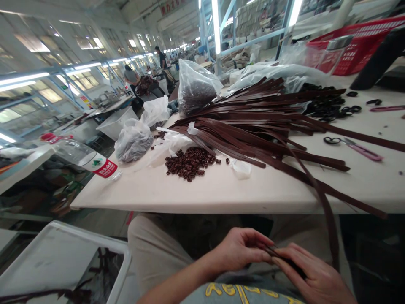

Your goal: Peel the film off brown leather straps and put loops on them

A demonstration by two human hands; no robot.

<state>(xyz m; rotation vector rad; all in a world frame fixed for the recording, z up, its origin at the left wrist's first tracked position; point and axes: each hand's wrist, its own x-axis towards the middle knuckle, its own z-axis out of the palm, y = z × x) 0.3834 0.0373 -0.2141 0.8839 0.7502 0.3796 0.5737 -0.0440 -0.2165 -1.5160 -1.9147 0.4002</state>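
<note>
Over my lap, my left hand (pixel 238 250) and my right hand (pixel 311 270) meet, fingertips close together. Both are closed on a dark brown strap, pinched between thumb and fingers; a thin dark piece of it shows between them. A long brown strap (pixel 329 223) hangs over the table edge beside my right hand; whether it is the same piece is hidden. Behind it on the table lies a fanned bundle of similar brown straps (pixel 234 135). A heap of small brown strap loops (pixel 190 162) sits left of the bundle.
Scissors with pink on the handle (pixel 363 150) and black loops (pixel 325 103) lie on the right of the white table (pixel 221 196). Filled plastic bags (pixel 134 141), a bottle (pixel 95 162) and a red basket (pixel 357 50) stand around. A white bin (pixel 123 270) is at lower left.
</note>
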